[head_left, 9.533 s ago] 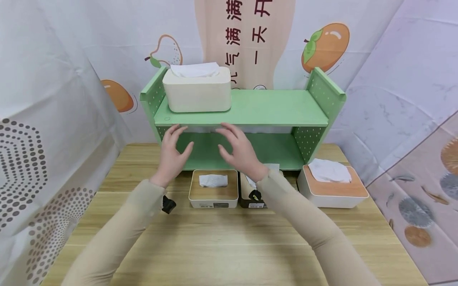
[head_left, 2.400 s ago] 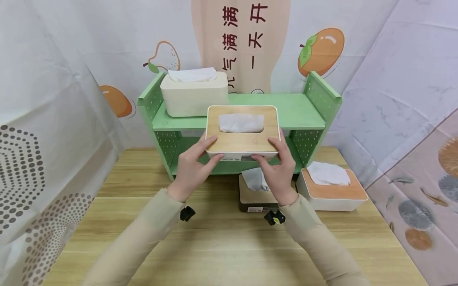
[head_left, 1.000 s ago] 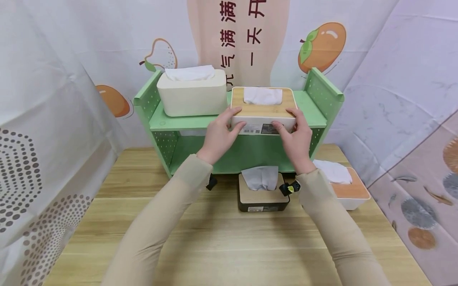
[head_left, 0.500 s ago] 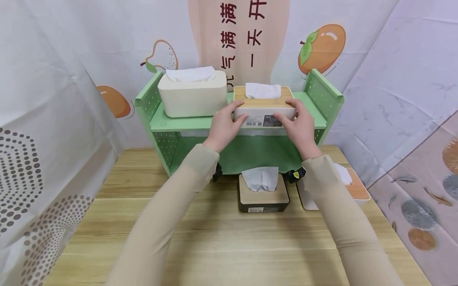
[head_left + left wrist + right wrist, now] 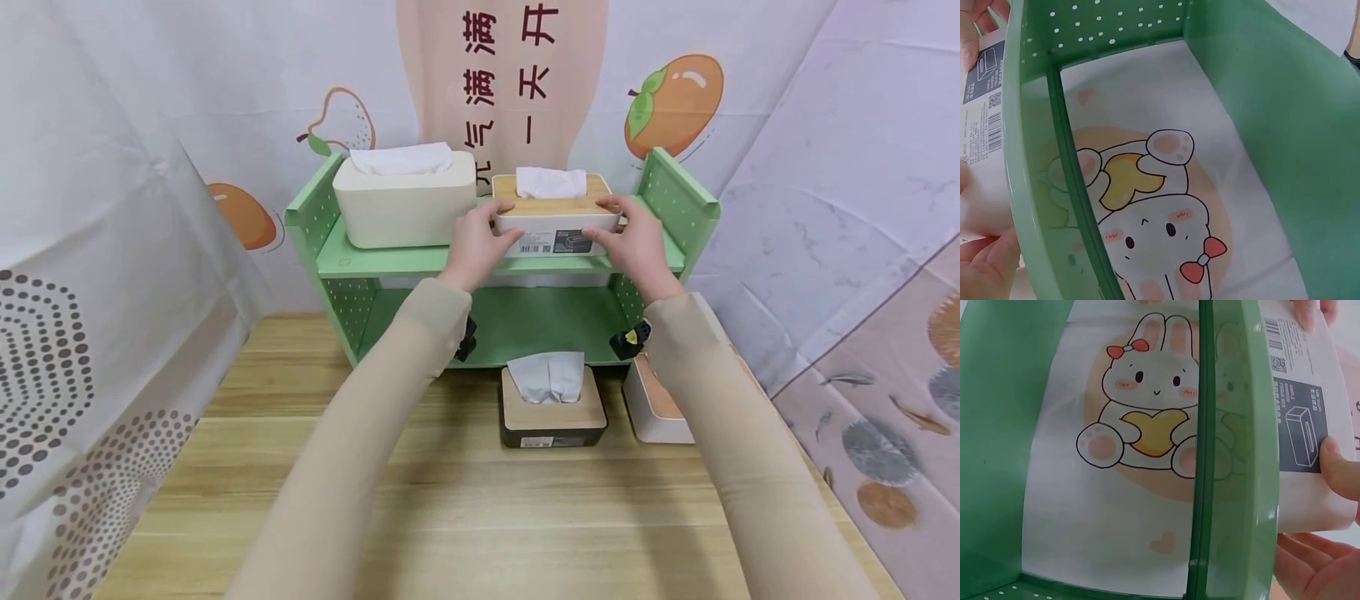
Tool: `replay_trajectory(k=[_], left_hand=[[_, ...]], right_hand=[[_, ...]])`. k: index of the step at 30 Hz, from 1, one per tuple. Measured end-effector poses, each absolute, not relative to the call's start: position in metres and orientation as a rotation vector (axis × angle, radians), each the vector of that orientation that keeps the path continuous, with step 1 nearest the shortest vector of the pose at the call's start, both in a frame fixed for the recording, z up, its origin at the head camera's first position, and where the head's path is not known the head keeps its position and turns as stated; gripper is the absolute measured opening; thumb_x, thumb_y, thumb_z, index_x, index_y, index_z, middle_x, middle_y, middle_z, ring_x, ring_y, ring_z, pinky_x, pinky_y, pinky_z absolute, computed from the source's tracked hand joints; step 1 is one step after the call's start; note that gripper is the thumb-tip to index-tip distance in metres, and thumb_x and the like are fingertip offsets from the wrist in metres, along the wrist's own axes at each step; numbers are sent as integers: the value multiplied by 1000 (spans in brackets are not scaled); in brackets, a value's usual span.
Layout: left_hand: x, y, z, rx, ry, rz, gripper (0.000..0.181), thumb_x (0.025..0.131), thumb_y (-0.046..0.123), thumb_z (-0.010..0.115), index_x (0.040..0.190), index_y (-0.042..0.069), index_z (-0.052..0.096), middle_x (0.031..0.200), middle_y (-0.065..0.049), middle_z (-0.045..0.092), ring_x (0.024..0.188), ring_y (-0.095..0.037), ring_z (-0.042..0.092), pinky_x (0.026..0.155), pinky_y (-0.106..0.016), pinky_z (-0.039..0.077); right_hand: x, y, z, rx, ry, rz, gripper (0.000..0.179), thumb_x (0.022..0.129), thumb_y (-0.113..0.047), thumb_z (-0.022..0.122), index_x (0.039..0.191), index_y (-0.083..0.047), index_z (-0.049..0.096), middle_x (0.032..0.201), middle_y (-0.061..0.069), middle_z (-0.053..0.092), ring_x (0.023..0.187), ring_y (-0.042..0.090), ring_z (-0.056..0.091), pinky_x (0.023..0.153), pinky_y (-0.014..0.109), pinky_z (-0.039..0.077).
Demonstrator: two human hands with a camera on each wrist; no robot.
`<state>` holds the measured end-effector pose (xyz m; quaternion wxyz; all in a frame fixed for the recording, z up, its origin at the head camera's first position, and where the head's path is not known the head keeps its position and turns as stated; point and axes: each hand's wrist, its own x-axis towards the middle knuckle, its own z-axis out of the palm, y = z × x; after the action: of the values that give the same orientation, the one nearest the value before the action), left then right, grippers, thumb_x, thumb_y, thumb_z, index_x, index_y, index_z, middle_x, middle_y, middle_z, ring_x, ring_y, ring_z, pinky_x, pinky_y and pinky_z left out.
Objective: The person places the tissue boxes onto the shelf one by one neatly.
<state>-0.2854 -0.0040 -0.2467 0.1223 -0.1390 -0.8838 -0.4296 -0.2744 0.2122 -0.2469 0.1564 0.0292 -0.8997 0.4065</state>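
Note:
Both hands hold a white tissue box (image 5: 547, 223) with a bamboo-coloured lid and a tissue poking out. It is at the front part of the green rack's upper shelf (image 5: 405, 263), level, label facing me. My left hand (image 5: 480, 243) grips its left end, thumb on the front and fingers over the lid's edge. On the right end, my right hand (image 5: 637, 247) grips likewise. The labelled side of the box shows beyond the shelf edge in the right wrist view. Left of it, a larger cream tissue box (image 5: 405, 204) stands on the same shelf.
A dark tissue box (image 5: 553, 425) with a wooden lid stands on the wooden table (image 5: 480, 517) before the rack. Beside it, a white tissue box (image 5: 654, 412) is partly hidden by my right forearm. The rack's perforated side panel (image 5: 678, 208) rises right of my right hand.
Both hands first reached forward bare; the box was on the table at 9.5 s ago. It was then lifted, carried right and set back over the upper shelf, lately moving slightly farther back.

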Motion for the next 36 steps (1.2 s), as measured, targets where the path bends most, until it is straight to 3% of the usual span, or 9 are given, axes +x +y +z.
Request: replay_trajectory(k=[8,15,23,36], left_hand=[[-291,0,-242,-366,-2590,-1271,44,88,22,68,130,12,57,117,-6,63,87,-15,49,74,-23,39],[-297,4,-241,-358,-2594,-1288,45,89,19,67,132,11,55,122,-6,61,90,-14,50,80,-25,42],[-303,5,-239,-334,-2656,-1272,47,92,12,62,137,15,51,137,-2,54,106,-15,54,94,-27,44],[-310,3,-241,-321,-2687,-1268,52,94,6,56,142,19,45,146,1,45,107,-13,50,94,-27,43]], right_hand=[[-286,219,-237,76,-2657,1179,50,90,-16,66,136,-11,48,146,13,42,118,35,55,97,45,46],[-292,222,-231,73,-2709,1142,50,91,-19,64,138,-13,47,146,11,43,110,31,53,92,41,43],[-295,222,-229,55,-2750,1123,49,93,-19,60,139,-14,45,147,13,39,115,30,43,96,45,37],[-302,216,-232,39,-2747,1090,47,95,-16,56,140,-15,42,143,14,44,98,27,45,84,38,38]])
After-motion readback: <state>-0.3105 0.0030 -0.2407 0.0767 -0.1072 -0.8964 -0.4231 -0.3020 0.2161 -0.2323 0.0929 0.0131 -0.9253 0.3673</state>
